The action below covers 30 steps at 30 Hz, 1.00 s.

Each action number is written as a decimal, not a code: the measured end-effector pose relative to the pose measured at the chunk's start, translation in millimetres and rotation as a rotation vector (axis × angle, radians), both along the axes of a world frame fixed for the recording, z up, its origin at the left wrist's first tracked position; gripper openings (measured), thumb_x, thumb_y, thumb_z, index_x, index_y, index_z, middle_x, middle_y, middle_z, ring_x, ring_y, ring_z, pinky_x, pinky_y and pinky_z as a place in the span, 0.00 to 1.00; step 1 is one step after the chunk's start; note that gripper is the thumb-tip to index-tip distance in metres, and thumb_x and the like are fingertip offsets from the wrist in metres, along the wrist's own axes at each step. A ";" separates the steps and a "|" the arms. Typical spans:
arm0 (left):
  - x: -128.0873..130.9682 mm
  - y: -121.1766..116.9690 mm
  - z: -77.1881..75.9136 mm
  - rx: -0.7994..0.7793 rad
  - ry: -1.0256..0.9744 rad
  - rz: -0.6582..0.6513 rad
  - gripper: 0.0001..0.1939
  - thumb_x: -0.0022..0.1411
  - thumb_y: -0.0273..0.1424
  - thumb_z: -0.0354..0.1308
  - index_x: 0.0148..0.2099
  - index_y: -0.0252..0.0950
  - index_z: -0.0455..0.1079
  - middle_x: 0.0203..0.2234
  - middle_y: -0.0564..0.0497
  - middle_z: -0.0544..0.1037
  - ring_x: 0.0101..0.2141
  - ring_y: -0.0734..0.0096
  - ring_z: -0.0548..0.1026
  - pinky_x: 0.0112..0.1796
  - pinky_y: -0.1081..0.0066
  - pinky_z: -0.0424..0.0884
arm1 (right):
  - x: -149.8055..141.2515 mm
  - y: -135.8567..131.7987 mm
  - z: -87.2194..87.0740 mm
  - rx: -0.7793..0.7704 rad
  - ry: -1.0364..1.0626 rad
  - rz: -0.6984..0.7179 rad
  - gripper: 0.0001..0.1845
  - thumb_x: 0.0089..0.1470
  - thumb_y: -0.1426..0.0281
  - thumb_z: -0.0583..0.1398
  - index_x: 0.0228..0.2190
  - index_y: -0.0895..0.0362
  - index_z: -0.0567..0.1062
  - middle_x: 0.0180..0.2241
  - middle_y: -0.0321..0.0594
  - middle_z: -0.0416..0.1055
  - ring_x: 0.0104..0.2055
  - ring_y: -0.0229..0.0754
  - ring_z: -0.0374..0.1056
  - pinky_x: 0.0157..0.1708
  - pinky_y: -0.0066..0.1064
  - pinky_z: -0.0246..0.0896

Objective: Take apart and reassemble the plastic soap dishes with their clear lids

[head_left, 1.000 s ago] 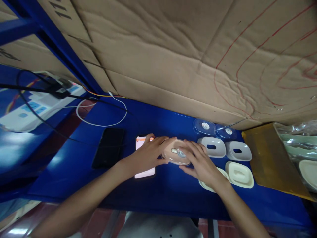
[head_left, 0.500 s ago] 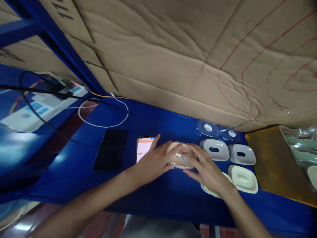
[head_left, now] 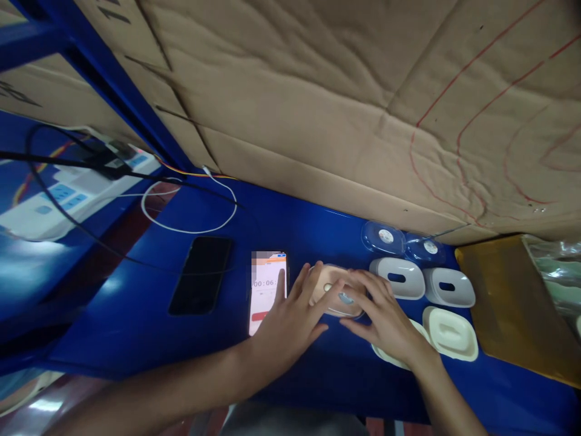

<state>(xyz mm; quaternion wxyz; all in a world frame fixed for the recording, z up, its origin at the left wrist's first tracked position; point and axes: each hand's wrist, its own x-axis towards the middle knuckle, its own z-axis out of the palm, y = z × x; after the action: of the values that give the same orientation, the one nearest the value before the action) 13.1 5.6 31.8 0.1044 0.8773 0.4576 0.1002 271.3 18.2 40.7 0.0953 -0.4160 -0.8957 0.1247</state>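
A peach-coloured oval box (head_left: 334,274) under a clear lid sits on the blue table between my hands. A round sticker shows on its lid, and a small pale oval shows toward its left. My left hand (head_left: 288,321) grips its left side, with one finger reaching over the top. At the right side, my right hand (head_left: 381,312) has its fingers bent over the lid's edge. Part of the box is covered by the fingers. Beside my left hand lies a lit phone (head_left: 263,297) with a running timer on its screen, partly covered by that hand.
To the right lie two clear lids (head_left: 382,238), two whitish slotted trays (head_left: 449,287) and two cream oval pieces (head_left: 450,333), one partly under my right arm. A yellow-brown box (head_left: 521,309) bounds that side. A dark phone (head_left: 200,275), a white cable (head_left: 195,231) and a power strip (head_left: 68,200) are left.
My left hand has shifted down, uncovering more of the lit phone's screen. Both hands stay at the box, with the left index finger still across the lid. The view has tilted slightly.
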 end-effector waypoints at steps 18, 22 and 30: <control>-9.4 25.1 -9.0 -0.047 -0.261 -0.084 0.44 0.73 0.29 0.61 0.79 0.44 0.39 0.71 0.33 0.64 0.71 0.49 0.63 0.67 0.42 0.64 | -3.9 1.1 7.2 -0.019 -0.004 -0.003 0.35 0.70 0.64 0.60 0.72 0.44 0.56 0.72 0.49 0.58 0.74 0.58 0.55 0.66 0.60 0.64; -12.2 27.6 -10.0 -0.111 -0.263 -0.092 0.47 0.70 0.25 0.62 0.79 0.47 0.38 0.73 0.36 0.60 0.71 0.48 0.63 0.67 0.43 0.64 | -4.6 3.0 12.1 -0.032 -0.013 0.021 0.36 0.70 0.64 0.61 0.73 0.43 0.56 0.71 0.48 0.58 0.73 0.58 0.57 0.64 0.57 0.68; -18.5 36.1 -3.0 -0.202 -0.357 -0.088 0.50 0.62 0.21 0.69 0.77 0.47 0.46 0.66 0.40 0.67 0.65 0.49 0.68 0.62 0.48 0.68 | -6.5 8.1 14.3 0.001 -0.031 0.064 0.34 0.70 0.62 0.61 0.72 0.45 0.59 0.70 0.50 0.59 0.72 0.59 0.58 0.65 0.61 0.64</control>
<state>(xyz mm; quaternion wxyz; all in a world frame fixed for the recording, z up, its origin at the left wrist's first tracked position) -5.4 41.7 28.7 0.2756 0.8498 0.4007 0.2032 264.9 26.4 55.0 0.0775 -0.3890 -0.9100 0.1206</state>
